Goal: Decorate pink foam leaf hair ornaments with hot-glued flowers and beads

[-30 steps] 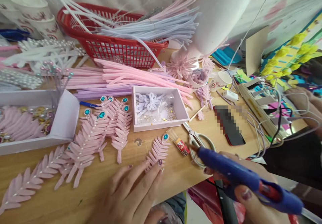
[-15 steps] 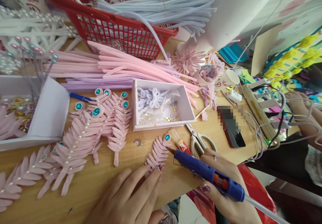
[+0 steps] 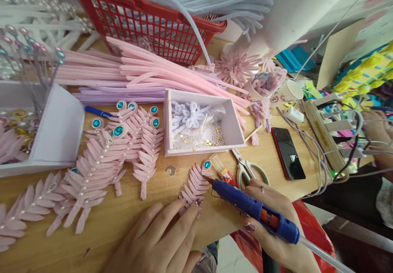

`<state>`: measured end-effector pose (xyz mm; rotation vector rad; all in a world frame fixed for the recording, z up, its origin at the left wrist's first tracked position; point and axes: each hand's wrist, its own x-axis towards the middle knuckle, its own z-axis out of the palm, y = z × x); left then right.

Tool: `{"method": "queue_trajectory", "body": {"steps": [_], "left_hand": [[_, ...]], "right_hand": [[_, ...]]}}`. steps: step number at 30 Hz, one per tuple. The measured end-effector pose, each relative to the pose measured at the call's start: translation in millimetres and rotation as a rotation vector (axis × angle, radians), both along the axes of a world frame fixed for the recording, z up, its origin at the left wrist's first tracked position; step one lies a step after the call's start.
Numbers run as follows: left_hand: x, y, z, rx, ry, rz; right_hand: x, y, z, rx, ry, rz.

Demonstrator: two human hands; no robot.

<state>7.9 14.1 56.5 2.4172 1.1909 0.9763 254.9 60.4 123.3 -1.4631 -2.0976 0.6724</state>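
Observation:
In my right hand (image 3: 273,219) is a blue hot glue gun (image 3: 254,209), a clear glue stick running out of its back. Its nozzle points left and is close to or touching the upper stem of a small pink pipe-cleaner leaf (image 3: 195,183). A round teal gem (image 3: 207,165) with a sparkly rim sits at that leaf's tip. My left hand (image 3: 162,236) has its fingertips on the leaf's lower end, holding it against the table; the thumb is partly hidden. Finished-looking pink leaves (image 3: 92,170) with pearls and teal gems lie to the left.
A white box (image 3: 204,121) of beads and lilac loops stands behind the leaf. Scissors (image 3: 245,168), a phone (image 3: 288,153) and a power strip (image 3: 325,136) lie right. Pink pipe cleaners (image 3: 162,70) and a red basket (image 3: 153,31) are behind. Another person's hand (image 3: 376,127) shows far right.
The view has shifted slightly, so objects sit a little lower or higher in the picture. Both hands, the glue gun and the leaf keep nearly the same positions relative to each other.

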Motion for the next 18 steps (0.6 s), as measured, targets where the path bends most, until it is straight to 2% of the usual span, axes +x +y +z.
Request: {"method": "queue_trajectory", "body": {"steps": [18], "left_hand": [[0.7,1.9,0.6,0.005,0.010,-0.005]], "right_hand": [[0.0,1.0,2.6,-0.036,0.024,0.058]]}}
